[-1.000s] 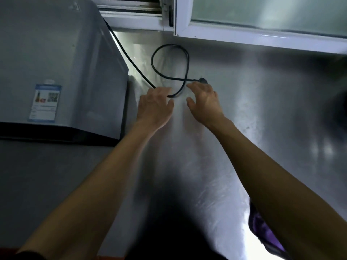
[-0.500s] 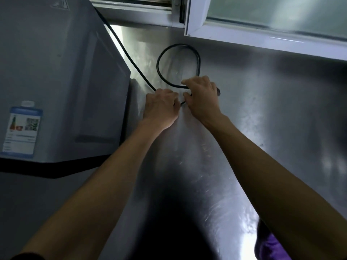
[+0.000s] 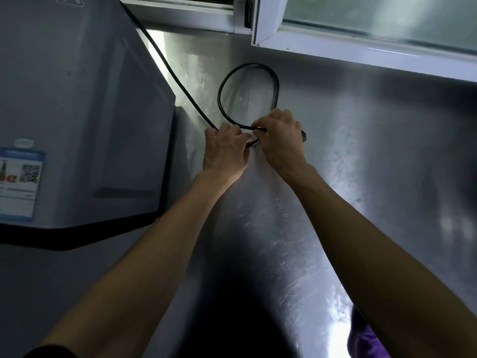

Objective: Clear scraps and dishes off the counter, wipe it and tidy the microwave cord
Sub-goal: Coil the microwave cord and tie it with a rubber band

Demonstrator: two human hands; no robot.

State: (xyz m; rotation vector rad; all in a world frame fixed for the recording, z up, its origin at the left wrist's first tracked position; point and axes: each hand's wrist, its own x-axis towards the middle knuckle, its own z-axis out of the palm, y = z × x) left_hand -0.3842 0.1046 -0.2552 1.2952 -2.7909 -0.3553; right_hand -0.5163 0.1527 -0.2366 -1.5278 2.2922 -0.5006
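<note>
The microwave cord [image 3: 180,85] comes down from behind the microwave [image 3: 77,112] at the far left and runs on a slant toward me and to the right, straight as a taut line, until it reaches my left hand [image 3: 225,152]. Past my hands it turns back away from me into one loop, longer front to back than it is wide, its rounded far end pointing at the window frame [image 3: 335,49]. The loop lies flat on the steel table [image 3: 361,151] near the back edge, just right of the microwave's corner.

The cord is black, thin, smooth and round, with a dull sheen. Its strands cross right between my two hands.

My left fingers [image 3: 236,135] are curled around the cord where the straight run ends. My right hand [image 3: 280,140] has its fingers bent over the crossing, pinching the strand at the near end of the loop. A dark stub, the plug [image 3: 304,135], pokes out to the right from under that hand.

A blue label [image 3: 19,177] sits on the microwave's side.
</note>
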